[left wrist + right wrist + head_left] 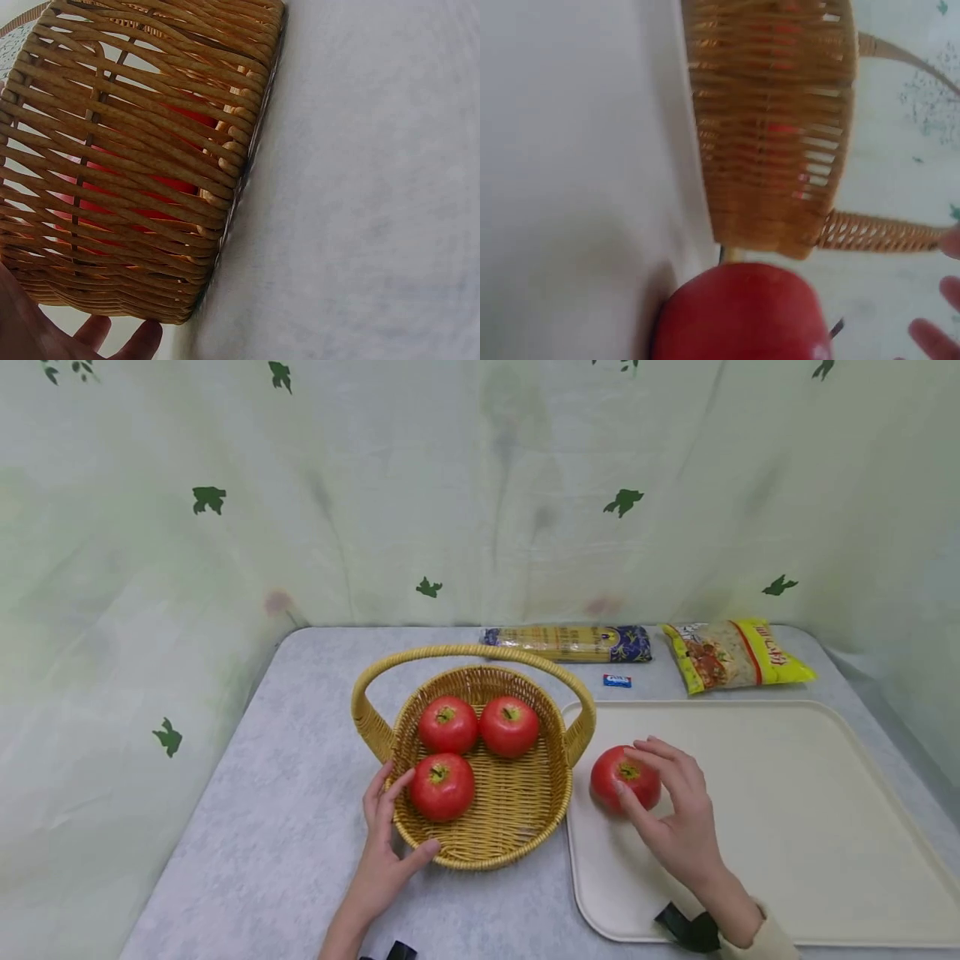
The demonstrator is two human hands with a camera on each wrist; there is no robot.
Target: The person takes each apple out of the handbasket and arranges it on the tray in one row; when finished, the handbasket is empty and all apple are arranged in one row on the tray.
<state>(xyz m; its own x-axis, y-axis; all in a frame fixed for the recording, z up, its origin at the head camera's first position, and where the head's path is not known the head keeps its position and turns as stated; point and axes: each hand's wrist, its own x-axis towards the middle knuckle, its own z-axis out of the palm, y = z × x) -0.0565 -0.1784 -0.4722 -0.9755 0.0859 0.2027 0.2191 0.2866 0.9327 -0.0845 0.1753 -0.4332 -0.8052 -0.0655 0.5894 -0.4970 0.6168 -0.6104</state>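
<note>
A yellow wicker basket (487, 862) with a tall arched handle stands on the table, three red apples (442, 787) inside it. My left hand (384, 852) lies spread at the basket's near left rim, its fingers and thumb at the edge; in the left wrist view fingertips (142, 341) show beside the woven wall. Another red apple (611, 781) sits on the left part of a cream tray (795, 810). Over that apple my right hand (682, 818) hovers with thumb and fingers parted. The right wrist view shows fingertips (934, 339) apart from the apple (739, 319).
Behind the basket lies a pack of noodles (562, 643), with a small blue packet (617, 681) in front of it. A yellow snack bag (735, 656) rests behind the tray. A pale leaf-patterned cloth (465, 493) hangs along the table's back.
</note>
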